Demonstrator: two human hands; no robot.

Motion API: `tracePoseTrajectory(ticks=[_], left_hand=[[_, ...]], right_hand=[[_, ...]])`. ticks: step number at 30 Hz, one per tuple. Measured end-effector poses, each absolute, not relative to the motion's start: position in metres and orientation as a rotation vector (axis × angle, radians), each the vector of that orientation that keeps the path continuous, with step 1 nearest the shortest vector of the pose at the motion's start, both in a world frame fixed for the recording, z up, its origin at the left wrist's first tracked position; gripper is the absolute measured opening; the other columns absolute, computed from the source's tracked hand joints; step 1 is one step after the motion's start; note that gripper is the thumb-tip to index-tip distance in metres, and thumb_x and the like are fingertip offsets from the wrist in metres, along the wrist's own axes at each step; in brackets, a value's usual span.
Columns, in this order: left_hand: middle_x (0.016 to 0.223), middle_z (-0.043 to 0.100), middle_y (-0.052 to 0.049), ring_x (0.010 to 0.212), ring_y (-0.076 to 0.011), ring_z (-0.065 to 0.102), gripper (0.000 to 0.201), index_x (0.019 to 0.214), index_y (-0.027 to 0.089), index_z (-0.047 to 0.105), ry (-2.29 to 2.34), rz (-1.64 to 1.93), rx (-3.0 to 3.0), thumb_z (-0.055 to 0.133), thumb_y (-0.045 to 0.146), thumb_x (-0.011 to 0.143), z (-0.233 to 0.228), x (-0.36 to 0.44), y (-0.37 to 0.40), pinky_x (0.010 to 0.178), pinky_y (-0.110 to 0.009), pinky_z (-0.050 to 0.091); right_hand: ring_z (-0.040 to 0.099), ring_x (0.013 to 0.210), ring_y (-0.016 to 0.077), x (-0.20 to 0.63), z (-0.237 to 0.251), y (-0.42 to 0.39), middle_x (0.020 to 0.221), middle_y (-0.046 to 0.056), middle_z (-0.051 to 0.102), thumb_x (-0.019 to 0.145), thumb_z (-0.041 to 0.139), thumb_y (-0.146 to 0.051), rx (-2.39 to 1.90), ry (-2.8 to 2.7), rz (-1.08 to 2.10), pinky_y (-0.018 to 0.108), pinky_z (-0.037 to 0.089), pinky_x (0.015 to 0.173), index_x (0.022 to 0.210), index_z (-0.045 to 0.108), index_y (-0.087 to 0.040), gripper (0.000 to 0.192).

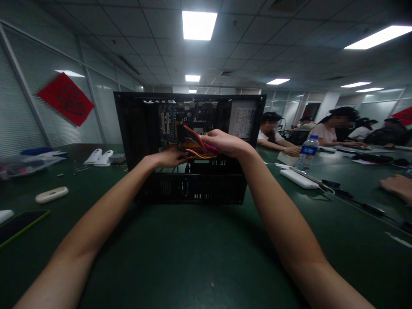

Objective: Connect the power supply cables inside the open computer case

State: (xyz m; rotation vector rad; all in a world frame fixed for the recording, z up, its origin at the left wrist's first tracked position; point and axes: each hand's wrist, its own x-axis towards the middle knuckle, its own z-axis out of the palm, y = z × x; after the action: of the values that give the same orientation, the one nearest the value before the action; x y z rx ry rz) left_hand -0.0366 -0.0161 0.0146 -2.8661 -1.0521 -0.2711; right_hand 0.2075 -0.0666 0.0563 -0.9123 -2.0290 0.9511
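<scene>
Straight ahead, at twelve o'clock from the person, an open computer case [189, 146] stands upright on the green bench [193, 257], its open side facing the camera and its long axis running left to right across the view; both hands are inside that opening, close together, so neither arm has far to go; the right hand [225, 143] sits slightly higher and toward one o'clock, fingers curled shut around a bundle of red, yellow and orange wires [196, 143] that fans out toward ten o'clock across the motherboard [180, 120]; the left hand [169, 158] lies just below and to the left, at about eleven o'clock, its fingertips meeting the lower end of the same bundle, though whether it pinches a wire or only touches I cannot tell; a water bottle [307, 154] stands well apart at two o'clock, near other people seated at the bench.
</scene>
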Motion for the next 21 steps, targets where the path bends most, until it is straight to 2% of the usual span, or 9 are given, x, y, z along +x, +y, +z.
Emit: tracePoseTrajectory(ticks=[2, 4, 6, 10, 13, 16, 21], left_hand=[[0.135, 0.064, -0.010, 0.123, -0.0251, 0.057, 0.042, 0.128, 0.017, 0.064, -1.193, -0.264, -2.840, 0.045, 0.038, 0.097, 0.026, -0.045, -0.024, 0.104, -0.034, 0.042], [0.124, 0.070, -0.011, 0.110, -0.0247, 0.064, 0.043, 0.124, 0.015, 0.066, -1.358, -0.089, -2.884, 0.048, 0.041, 0.095, 0.036, -0.051, -0.033, 0.095, -0.033, 0.047], [0.120, 0.072, -0.011, 0.105, -0.0241, 0.066, 0.046, 0.120, 0.014, 0.068, -1.440, 0.125, -2.952, 0.050, 0.046, 0.094, 0.042, -0.055, -0.041, 0.091, -0.031, 0.049], [0.138, 0.063, -0.012, 0.121, -0.0242, 0.060, 0.055, 0.134, 0.015, 0.061, -1.441, 0.246, -2.977, 0.049, 0.050, 0.094, 0.043, -0.054, -0.045, 0.102, -0.031, 0.044], [0.149, 0.053, -0.015, 0.134, -0.0263, 0.052, 0.061, 0.143, 0.014, 0.052, -1.458, 0.203, -2.955, 0.050, 0.050, 0.094, 0.043, -0.055, -0.044, 0.112, -0.036, 0.037], [0.153, 0.048, -0.016, 0.137, -0.0283, 0.048, 0.069, 0.148, 0.015, 0.046, -1.440, 0.102, -3.015, 0.056, 0.052, 0.091, 0.051, -0.059, -0.052, 0.114, -0.039, 0.036], [0.146, 0.056, -0.012, 0.130, -0.0268, 0.057, 0.078, 0.153, 0.026, 0.036, -1.160, -0.300, -3.312, 0.069, 0.045, 0.085, 0.074, -0.062, -0.089, 0.107, -0.038, 0.045]], right_hand=[[0.053, 0.056, 0.0107, 0.208, 0.056, -0.066, 0.071, 0.005, 0.064, 0.097, 0.062, -0.045, -0.904, -2.034, 0.955, 0.021, 0.044, 0.047, 0.080, 0.067, -0.014, 0.036], [0.053, 0.056, 0.0106, 0.207, 0.056, -0.066, 0.072, 0.005, 0.065, 0.096, 0.062, -0.047, -0.903, -2.038, 0.958, 0.021, 0.044, 0.048, 0.081, 0.067, -0.014, 0.037], [0.053, 0.056, 0.0106, 0.206, 0.056, -0.067, 0.072, 0.005, 0.065, 0.097, 0.061, -0.045, -0.913, -2.033, 0.956, 0.021, 0.045, 0.049, 0.081, 0.067, -0.014, 0.036], [0.055, 0.059, 0.0109, 0.203, 0.056, -0.071, 0.076, 0.006, 0.066, 0.099, 0.058, -0.040, -0.941, -2.019, 0.941, 0.021, 0.046, 0.050, 0.079, 0.066, -0.015, 0.033], [0.058, 0.061, 0.0120, 0.200, 0.056, -0.073, 0.080, 0.006, 0.067, 0.099, 0.058, -0.038, -0.951, -2.011, 0.965, 0.021, 0.048, 0.050, 0.081, 0.065, -0.015, 0.030], [0.059, 0.063, 0.0128, 0.197, 0.054, -0.072, 0.081, 0.006, 0.067, 0.099, 0.058, -0.038, -0.971, -1.987, 1.009, 0.021, 0.049, 0.049, 0.088, 0.064, -0.016, 0.026], [0.062, 0.067, 0.0133, 0.195, 0.053, -0.072, 0.084, 0.007, 0.068, 0.100, 0.056, -0.037, -1.000, -1.984, 0.981, 0.019, 0.051, 0.049, 0.093, 0.062, -0.016, 0.023]])
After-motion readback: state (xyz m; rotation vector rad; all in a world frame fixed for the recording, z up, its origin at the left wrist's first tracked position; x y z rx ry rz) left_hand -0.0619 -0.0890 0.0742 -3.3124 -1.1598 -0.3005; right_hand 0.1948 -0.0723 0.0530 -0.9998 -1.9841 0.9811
